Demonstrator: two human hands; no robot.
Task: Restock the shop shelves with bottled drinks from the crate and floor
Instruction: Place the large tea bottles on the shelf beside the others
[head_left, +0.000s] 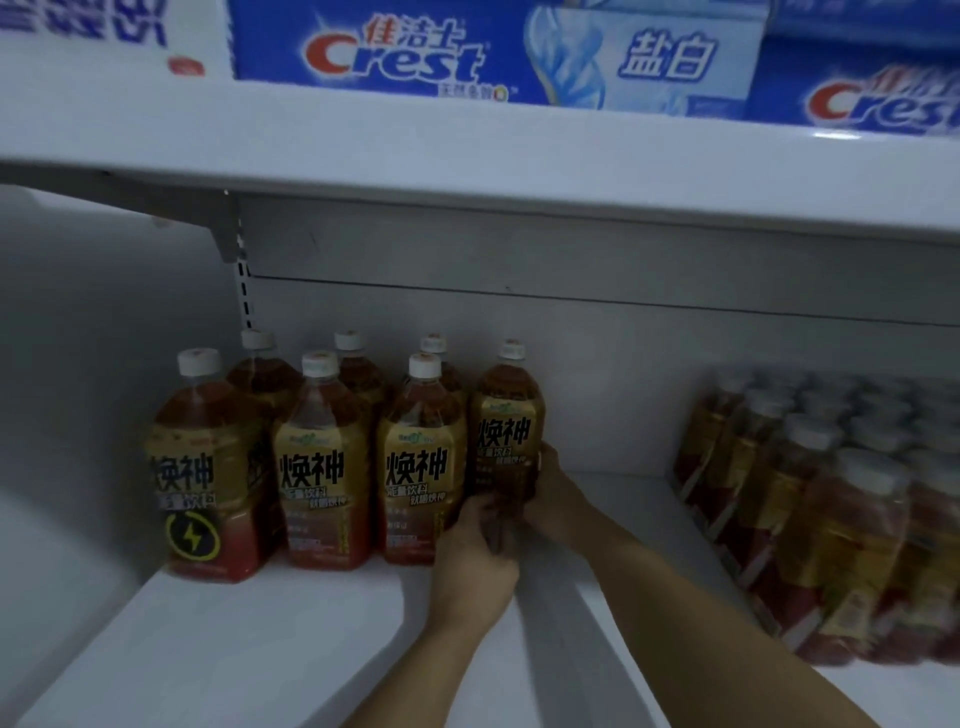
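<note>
Head view: bottle (510, 426), upright at right end of the shelf (260, 649) row, lower body gripped by left hand (475, 551) and right hand (553, 491). Risk: top-heavy with the low grip, so a hard shove may tip it against the neighbouring bottles (421, 467).

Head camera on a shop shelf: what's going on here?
A person holds a big bottle of amber drink upright on the white shelf, left hand and right hand both gripping its lower part. It stands at the right end of six matching bottles. Wrapped packs of smaller bottles sit further right, toothpaste boxes on the shelf above.
</note>
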